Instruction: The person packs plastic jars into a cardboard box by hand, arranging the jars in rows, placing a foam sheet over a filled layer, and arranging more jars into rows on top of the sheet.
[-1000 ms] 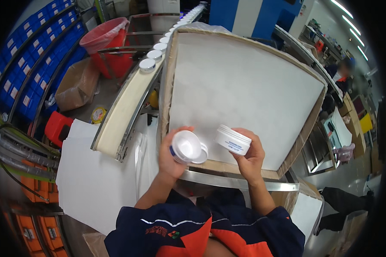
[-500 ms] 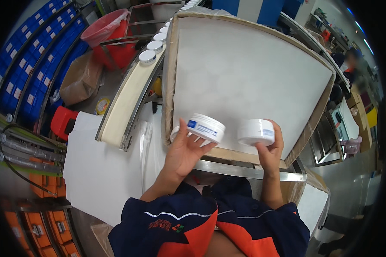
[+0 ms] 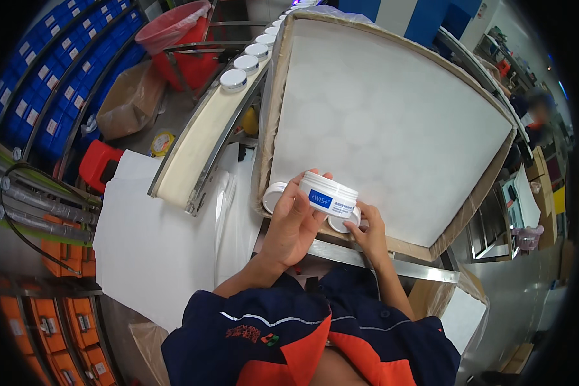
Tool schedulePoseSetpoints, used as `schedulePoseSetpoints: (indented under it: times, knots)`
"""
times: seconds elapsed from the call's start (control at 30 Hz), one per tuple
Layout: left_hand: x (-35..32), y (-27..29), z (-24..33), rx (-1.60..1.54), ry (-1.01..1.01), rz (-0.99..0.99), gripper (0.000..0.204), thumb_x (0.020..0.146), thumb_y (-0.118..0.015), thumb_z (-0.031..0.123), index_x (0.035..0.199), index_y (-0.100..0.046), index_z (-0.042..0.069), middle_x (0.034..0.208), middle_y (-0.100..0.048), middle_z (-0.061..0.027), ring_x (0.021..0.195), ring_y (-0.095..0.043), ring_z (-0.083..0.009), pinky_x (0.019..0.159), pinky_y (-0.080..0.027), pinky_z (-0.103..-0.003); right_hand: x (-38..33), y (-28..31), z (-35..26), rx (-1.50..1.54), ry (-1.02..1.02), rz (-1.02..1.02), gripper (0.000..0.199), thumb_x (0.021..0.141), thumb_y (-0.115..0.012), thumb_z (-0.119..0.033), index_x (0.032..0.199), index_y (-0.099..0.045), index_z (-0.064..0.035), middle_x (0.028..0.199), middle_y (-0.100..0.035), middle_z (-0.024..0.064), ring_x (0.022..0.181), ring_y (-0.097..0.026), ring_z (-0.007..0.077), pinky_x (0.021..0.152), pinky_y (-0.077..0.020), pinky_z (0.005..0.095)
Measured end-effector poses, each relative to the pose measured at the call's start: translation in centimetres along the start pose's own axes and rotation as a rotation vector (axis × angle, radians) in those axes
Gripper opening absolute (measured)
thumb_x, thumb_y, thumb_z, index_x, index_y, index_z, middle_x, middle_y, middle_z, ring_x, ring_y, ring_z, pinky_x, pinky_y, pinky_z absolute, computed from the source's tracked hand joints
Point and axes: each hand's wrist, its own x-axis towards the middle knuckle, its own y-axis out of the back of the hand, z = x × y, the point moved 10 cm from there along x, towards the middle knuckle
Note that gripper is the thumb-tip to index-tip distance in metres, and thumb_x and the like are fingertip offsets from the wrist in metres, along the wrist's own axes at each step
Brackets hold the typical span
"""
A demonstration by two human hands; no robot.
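Observation:
My left hand (image 3: 294, 228) is closed round a white round jar (image 3: 334, 194) with a blue patch on its label. The jar is tilted, its label facing up toward me. Just right of it and lower, my right hand (image 3: 370, 233) pinches a second white jar (image 3: 342, 222) by its edge. The first jar hides part of that one. Both are above the near edge of a big shallow carton (image 3: 399, 128) with a flat whitish surface inside. Another white round piece (image 3: 273, 196) sits at the carton's near left corner, partly behind my left hand.
Left of the carton, a cream conveyor belt (image 3: 193, 151) carries several white jars (image 3: 233, 80) in a row. White sheets (image 3: 154, 244) lie below the belt. A red bin (image 3: 180, 61), a brown carton (image 3: 128, 106) and blue shelf bins (image 3: 45, 83) stand farther left. A metal rail (image 3: 405, 265) runs along the near side.
My right hand has moved left and down with its jar, now close beside and partly behind the left one. My left hand has shifted right and turned its jar's label more toward me.

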Motion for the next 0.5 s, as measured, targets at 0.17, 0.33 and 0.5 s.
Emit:
schedulePoseSetpoints:
  times: [0.17, 0.33, 0.5]
  knots:
    - [-0.3, 0.0, 0.8, 0.029, -0.067, -0.012, 0.075, 0.087, -0.072, 0.032, 0.14, -0.029, 0.001, 0.143, -0.038, -0.0185, 0.133, -0.04, -0.023, 0.114, -0.031, -0.037, -0.1, 0.7, -2.7, -0.363, 0.166, 0.023, 0.066, 0.072, -0.082, -0.006, 0.132, -0.055, -0.0043, 0.103, -0.051, 0.0106, 0.092, -0.058, 0.0204, 0.075, -0.0536, 0.0269]
    - [-0.5, -0.3, 2.2, 0.262, -0.245, 0.004, 0.086, 0.076, -0.085, 0.026, 0.139, -0.031, 0.003, 0.139, -0.041, -0.0156, 0.128, -0.043, -0.0211, 0.108, -0.038, -0.036, -0.1, 1.5, -7.2, -0.412, 0.194, -0.016, 0.068, 0.072, -0.082, -0.012, 0.134, -0.053, -0.0035, 0.122, -0.052, 0.0179, 0.101, -0.056, 0.0312, 0.088, -0.0489, 0.0388]
    - [-3.0, -3.8, 6.2, 1.151, -0.851, 0.073, 0.09, 0.064, -0.092, 0.021, 0.135, -0.038, 0.003, 0.132, -0.044, -0.0144, 0.119, -0.047, -0.0219, 0.102, -0.043, -0.039, 0.1, 3.1, -21.7, -0.209, 0.602, 0.119, 0.068, 0.067, -0.083, -0.012, 0.128, -0.057, -0.0025, 0.121, -0.056, 0.0171, 0.101, -0.057, 0.0327, 0.082, -0.0492, 0.0395]
